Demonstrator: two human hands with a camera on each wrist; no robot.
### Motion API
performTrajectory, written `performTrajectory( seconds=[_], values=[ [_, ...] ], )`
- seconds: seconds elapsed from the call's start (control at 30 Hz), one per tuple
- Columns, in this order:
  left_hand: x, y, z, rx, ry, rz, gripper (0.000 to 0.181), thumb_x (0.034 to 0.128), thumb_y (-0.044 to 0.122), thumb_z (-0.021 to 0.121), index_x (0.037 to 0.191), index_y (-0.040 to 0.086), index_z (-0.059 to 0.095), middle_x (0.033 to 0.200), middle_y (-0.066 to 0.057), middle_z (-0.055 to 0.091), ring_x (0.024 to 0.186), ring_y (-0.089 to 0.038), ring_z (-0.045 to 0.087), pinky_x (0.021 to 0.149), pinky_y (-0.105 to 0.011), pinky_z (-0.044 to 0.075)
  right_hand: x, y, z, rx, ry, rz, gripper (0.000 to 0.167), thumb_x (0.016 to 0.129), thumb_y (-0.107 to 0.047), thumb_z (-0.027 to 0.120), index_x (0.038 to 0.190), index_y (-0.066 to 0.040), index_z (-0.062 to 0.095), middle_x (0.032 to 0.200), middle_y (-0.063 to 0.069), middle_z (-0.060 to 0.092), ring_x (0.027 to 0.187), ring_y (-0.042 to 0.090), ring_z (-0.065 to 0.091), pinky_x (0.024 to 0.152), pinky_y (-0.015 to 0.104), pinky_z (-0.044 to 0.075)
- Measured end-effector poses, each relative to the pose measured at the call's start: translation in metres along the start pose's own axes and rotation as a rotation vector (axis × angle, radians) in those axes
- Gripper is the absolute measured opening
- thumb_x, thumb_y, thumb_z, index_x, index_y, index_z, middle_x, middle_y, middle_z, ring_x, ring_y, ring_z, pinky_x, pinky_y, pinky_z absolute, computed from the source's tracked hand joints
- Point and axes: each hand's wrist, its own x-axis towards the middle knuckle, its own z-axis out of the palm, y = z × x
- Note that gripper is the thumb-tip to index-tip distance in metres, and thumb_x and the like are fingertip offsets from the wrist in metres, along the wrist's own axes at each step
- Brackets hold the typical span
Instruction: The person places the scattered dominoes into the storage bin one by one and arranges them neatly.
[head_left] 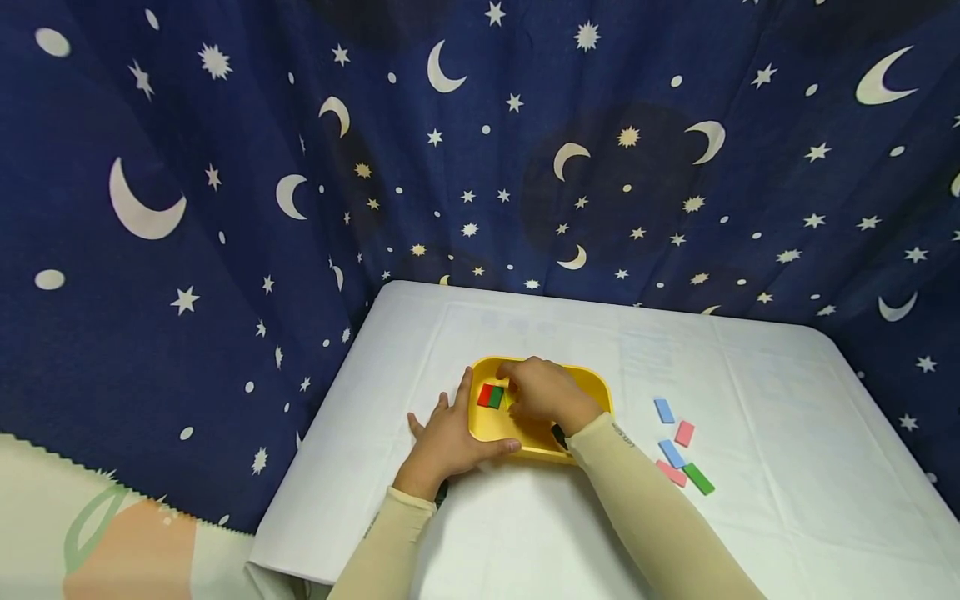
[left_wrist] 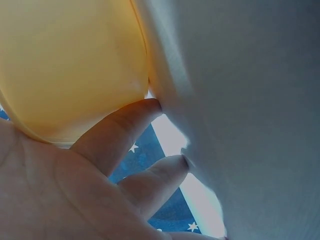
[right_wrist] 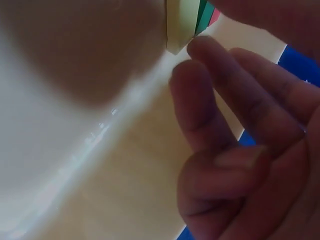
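Observation:
A yellow tray [head_left: 491, 427] lies on the table. In it, a red block [head_left: 485, 395] and a green block [head_left: 496, 397] sit side by side toward the left, with a yellow block [head_left: 507, 400] beside the green one. My right hand [head_left: 551, 396] reaches into the tray and pinches the yellow block between finger and thumb; the right wrist view shows this yellow block [right_wrist: 181, 25] at the top, by the fingertips. Spread around the tray's near-left corner, my left hand [head_left: 450, 437] touches its side with straight fingers, the thumb along the near rim.
To the right of the tray lie several loose blocks: blue [head_left: 663, 410], pink [head_left: 684, 433] and green [head_left: 699, 479] among them. A white cloth covers the table [head_left: 780, 433]. Behind and to the left hangs a dark blue curtain [head_left: 525, 167] with moons and stars.

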Motion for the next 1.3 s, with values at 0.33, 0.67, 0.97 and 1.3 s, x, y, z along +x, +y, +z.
performTrajectory(
  seconds=[0.33, 0.67, 0.97, 1.3],
  values=[
    [0.0004, 0.0, 0.0007, -0.009, 0.003, -0.005, 0.143, 0.0644, 0.095, 0.07, 0.171, 0.032, -0.001, 0.154, -0.001, 0.057, 0.151, -0.045, 0.035, 0.107, -0.089, 0.004, -0.0007, -0.0007, -0.001, 0.013, -0.024, 0.027, 0.051, 0.083, -0.006, 0.084, 0.131, -0.016, 0.073, 0.095, -0.01, 0.074, 0.089, 0.013, 0.064, 0.083, 0.033, 0.056],
    [0.0003, 0.0002, -0.0008, -0.007, 0.0, -0.004, 0.144, 0.0643, 0.095, 0.07, 0.172, 0.03, -0.001, 0.155, -0.003, 0.056, 0.151, -0.046, 0.035, 0.105, -0.09, 0.004, 0.0001, -0.0034, -0.0001, -0.024, -0.004, -0.021, 0.049, 0.085, -0.016, 0.089, 0.131, -0.014, 0.073, 0.095, -0.005, 0.076, 0.085, 0.011, 0.065, 0.082, 0.031, 0.057],
    [-0.0008, 0.0001, 0.0003, -0.009, -0.008, -0.003, 0.144, 0.0643, 0.096, 0.069, 0.171, 0.031, -0.002, 0.155, -0.001, 0.056, 0.152, -0.046, 0.034, 0.106, -0.089, 0.004, -0.0004, -0.003, 0.0021, -0.023, 0.004, -0.052, 0.046, 0.085, -0.014, 0.088, 0.128, -0.013, 0.073, 0.098, -0.004, 0.077, 0.087, 0.011, 0.068, 0.082, 0.031, 0.058],
    [-0.001, 0.0007, 0.0002, -0.008, -0.002, 0.004, 0.144, 0.0643, 0.096, 0.069, 0.171, 0.03, -0.001, 0.155, -0.002, 0.056, 0.151, -0.046, 0.035, 0.105, -0.09, 0.004, -0.0016, -0.0031, 0.0009, -0.022, 0.026, -0.058, 0.046, 0.083, -0.016, 0.089, 0.127, -0.013, 0.074, 0.096, -0.005, 0.076, 0.085, 0.012, 0.068, 0.08, 0.033, 0.058]
  ],
)
